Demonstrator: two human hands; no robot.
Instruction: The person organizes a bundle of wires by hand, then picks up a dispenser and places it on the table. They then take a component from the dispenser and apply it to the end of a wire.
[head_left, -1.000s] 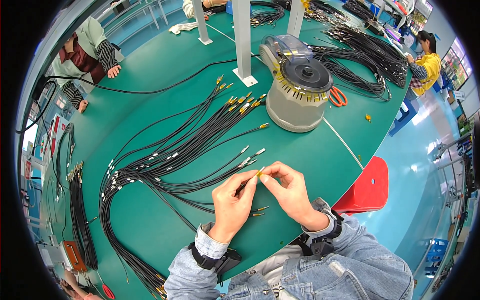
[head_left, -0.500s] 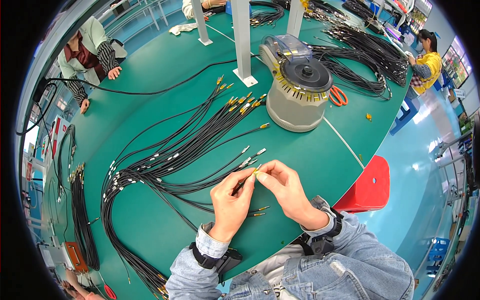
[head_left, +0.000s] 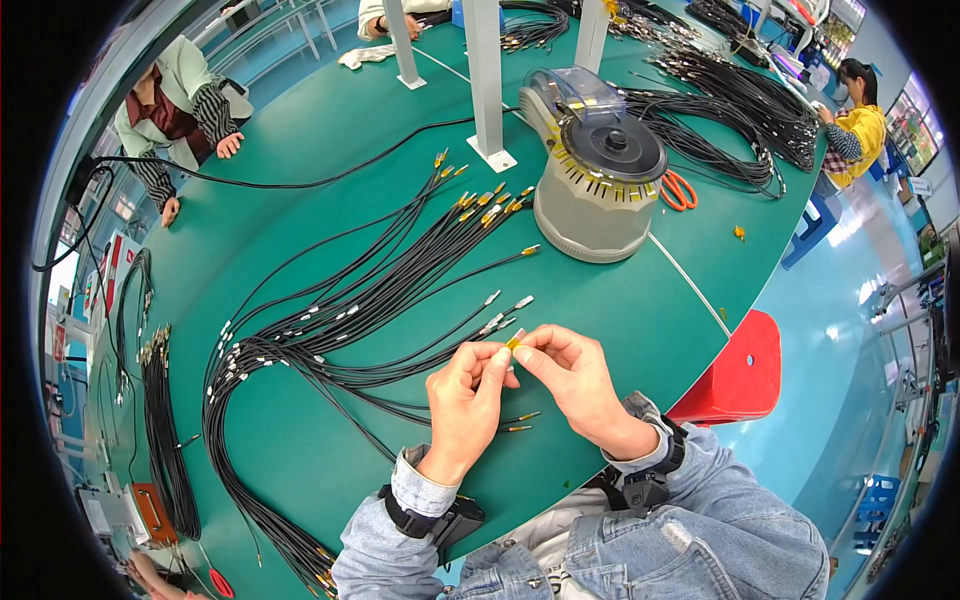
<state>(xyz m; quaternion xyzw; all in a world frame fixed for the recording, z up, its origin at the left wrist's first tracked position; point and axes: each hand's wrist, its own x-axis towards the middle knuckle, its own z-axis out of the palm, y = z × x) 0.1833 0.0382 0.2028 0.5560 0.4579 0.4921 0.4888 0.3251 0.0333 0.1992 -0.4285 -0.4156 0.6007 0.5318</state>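
Observation:
My left hand (head_left: 465, 410) and my right hand (head_left: 572, 385) meet over the green table, thumbs and fingers pinched. Between their fingertips is the end of a black cable, its silvery connector wrapped with yellow tape (head_left: 515, 340). Both hands grip this taped end; most of the cable behind it is hidden by my left hand. Beside my left hand, other loose cable ends (head_left: 490, 324) with silvery tips lie on the table. They belong to a large curved bundle of black cables (head_left: 225, 380), many of whose far ends carry yellow tape.
A round grey tape dispenser (head_left: 598, 190) with yellow strips around it stands beyond my hands, near orange-handled scissors (head_left: 678, 190). Grey posts (head_left: 486, 90) rise from the table. More cable coils (head_left: 740, 120) lie at the far right. A red stool (head_left: 745, 370) stands by the table edge. Other people sit around.
Both hands have shifted slightly, and the left fingers have moved around the cable end. More of the yellow tape and connector now shows between the fingertips.

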